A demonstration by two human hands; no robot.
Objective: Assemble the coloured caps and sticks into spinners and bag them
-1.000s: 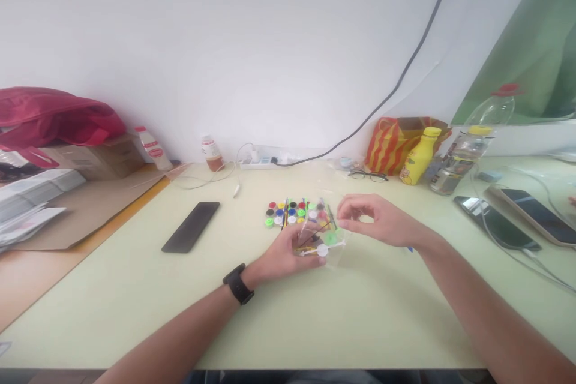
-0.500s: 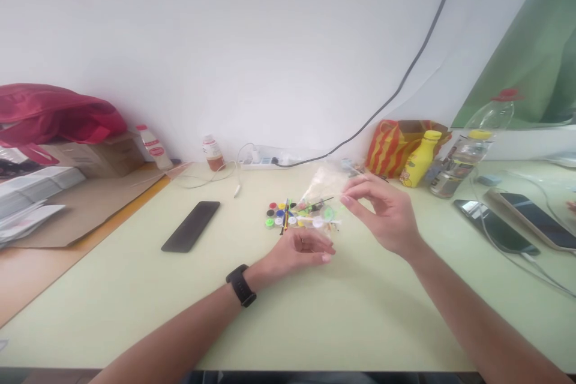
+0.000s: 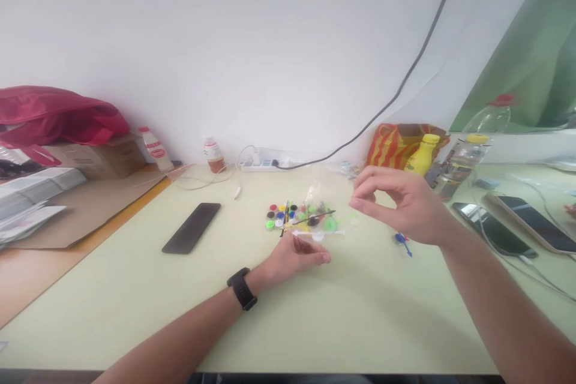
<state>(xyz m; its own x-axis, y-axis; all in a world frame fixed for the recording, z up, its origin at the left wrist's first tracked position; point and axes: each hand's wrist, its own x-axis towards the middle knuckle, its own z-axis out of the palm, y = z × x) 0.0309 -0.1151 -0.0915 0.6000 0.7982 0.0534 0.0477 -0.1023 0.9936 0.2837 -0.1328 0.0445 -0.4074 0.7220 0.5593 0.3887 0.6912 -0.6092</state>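
Note:
My left hand, with a black watch on its wrist, rests low over the table, its fingers curled in toward the thumb. What it holds, if anything, is hidden. Just beyond it lie small colourful lidded pots, a thin dark stick, a white plastic piece and a round green piece. A clear plastic bag stands behind them. Raised to the right, my right hand has thumb and fingers pinched; I cannot make out anything between them. A small blue piece lies beneath it.
A black phone lies on the left. A power strip and bottles line the wall. At the right are a striped bag, a yellow bottle, more phones and cables. Cardboard covers the left side.
My right hand has moved right, away from the clear bag. The bag looks lower, and more of the pieces show. The blue piece has come into view. My left hand has barely moved.

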